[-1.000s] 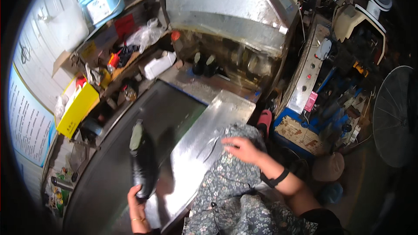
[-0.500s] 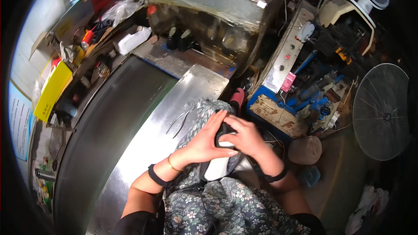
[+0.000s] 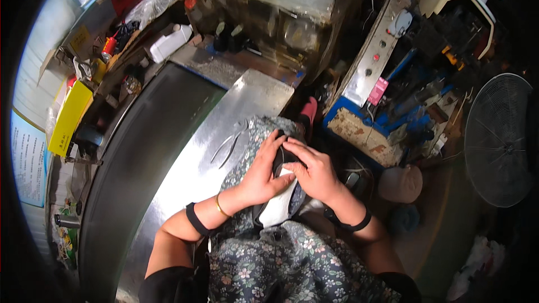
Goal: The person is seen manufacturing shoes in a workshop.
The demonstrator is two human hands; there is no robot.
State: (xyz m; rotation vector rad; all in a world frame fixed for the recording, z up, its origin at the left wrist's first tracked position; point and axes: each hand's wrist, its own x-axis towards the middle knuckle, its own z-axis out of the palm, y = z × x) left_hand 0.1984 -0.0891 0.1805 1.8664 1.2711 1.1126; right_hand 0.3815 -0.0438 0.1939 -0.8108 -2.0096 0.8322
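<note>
Two bare hands close around a black shoe (image 3: 278,205) that lies on the floral cloth (image 3: 247,264) over the person's lap, directly in front of the body. The left hand (image 3: 261,174) grasps it from the left side, its fingers pressed together and pointing toward the far end, its thumb reaching across the white inside. The right hand (image 3: 315,175) grasps it from the right, fingers bent over the far end, where their tips come close to those of the left; its thumb, too, lies over the white part, near the left thumb. Between the palms the shoe points away from the body, its near end toward the person. A dark rim borders the long white surface, which is plain and bright; much of the far end is hidden under the fingers. Just left of the cloth, pliers (image 3: 241,127) lie with handles spread on a shiny metal tray (image 3: 255,92), apart from both hands. Beyond the tray's left edge runs a dark belt (image 3: 140,151).
</note>
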